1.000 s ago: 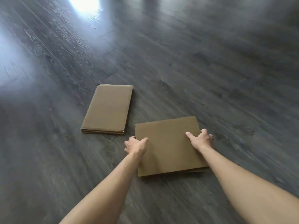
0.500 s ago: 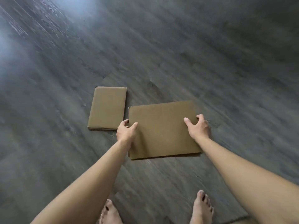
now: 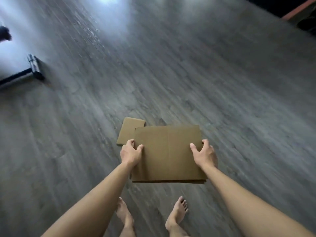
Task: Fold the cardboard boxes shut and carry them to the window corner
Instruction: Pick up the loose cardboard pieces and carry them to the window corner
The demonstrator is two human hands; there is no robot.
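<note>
A flattened brown cardboard box (image 3: pixel 168 151) hangs level in the air in front of me, above the dark wood floor. My left hand (image 3: pixel 130 153) grips its left edge, thumb on top and fingers underneath. My right hand (image 3: pixel 204 155) grips its right edge the same way. A second, smaller flattened cardboard box (image 3: pixel 128 130) lies on the floor beyond, its right part hidden behind the one I hold.
My two bare feet (image 3: pixel 177 213) stand on the grey plank floor (image 3: pixel 188 74) below the box. A black furniture leg with a metal foot (image 3: pixel 35 66) reaches in from the far left. An orange-edged dark object (image 3: pixel 299 11) sits at the top right corner.
Both hands have lifted the larger flat box off the floor and toward me. The view has risen and tilted down, and the second box now looks farther off and partly covered.
</note>
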